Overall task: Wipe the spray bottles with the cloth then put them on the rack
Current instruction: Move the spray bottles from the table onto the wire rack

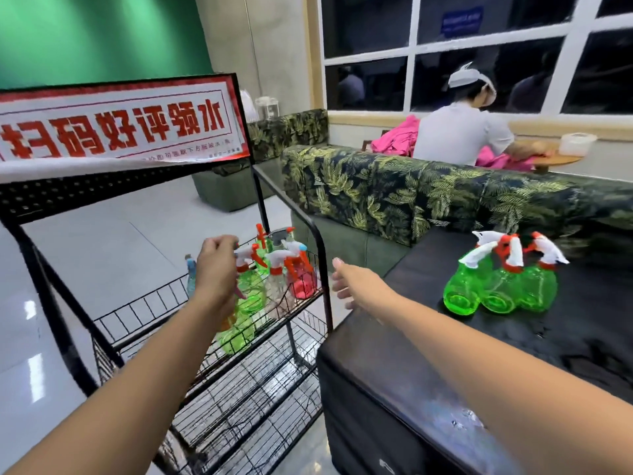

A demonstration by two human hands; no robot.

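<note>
**Wiped bottles fill the rack.** A person's left hand point(215, 269) reaches over the upper basket of the black wire rack point(51, 303). Its fingers are curled beside the white trigger of a green spray bottle point(251, 291), and whether it grips the bottle cannot be told. The right hand point(356, 282) hangs loosely spread and empty between the rack and the black table point(599, 320). Several shelved bottles point(294, 272), green, clear and pink, crowd the basket, while three green spray bottles point(500, 287) wait on the table. No cloth is in view. By appearances, the job is over half done.
</note>
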